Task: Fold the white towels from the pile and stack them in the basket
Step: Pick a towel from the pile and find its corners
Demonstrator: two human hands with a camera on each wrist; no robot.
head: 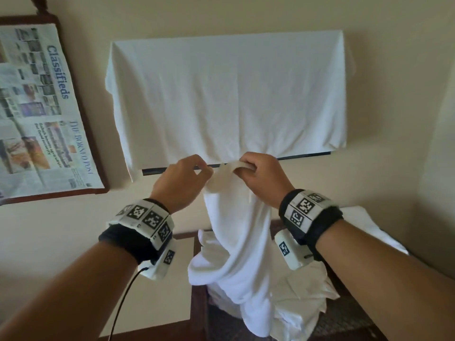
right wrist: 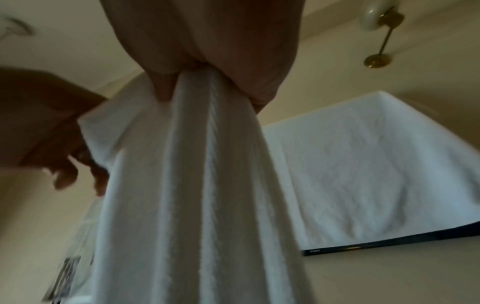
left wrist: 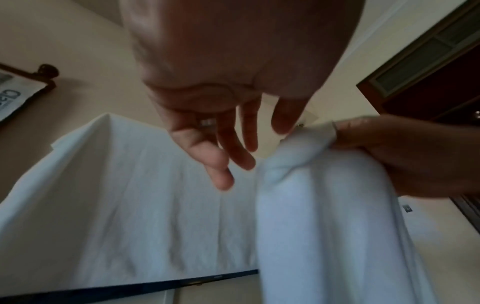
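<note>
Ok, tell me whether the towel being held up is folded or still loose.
Loose, not folded. The towel hangs bunched from the right hand, its lower end draped on the pile.

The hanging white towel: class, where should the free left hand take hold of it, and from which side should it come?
Probably the top edge of the hanging white towel, just left of where the right hand bunches it. The left hand comes in from the left with loose fingers. The cloth drops in long vertical folds from that single grip, so a second pinch along the same edge would let it spread flat.
</note>
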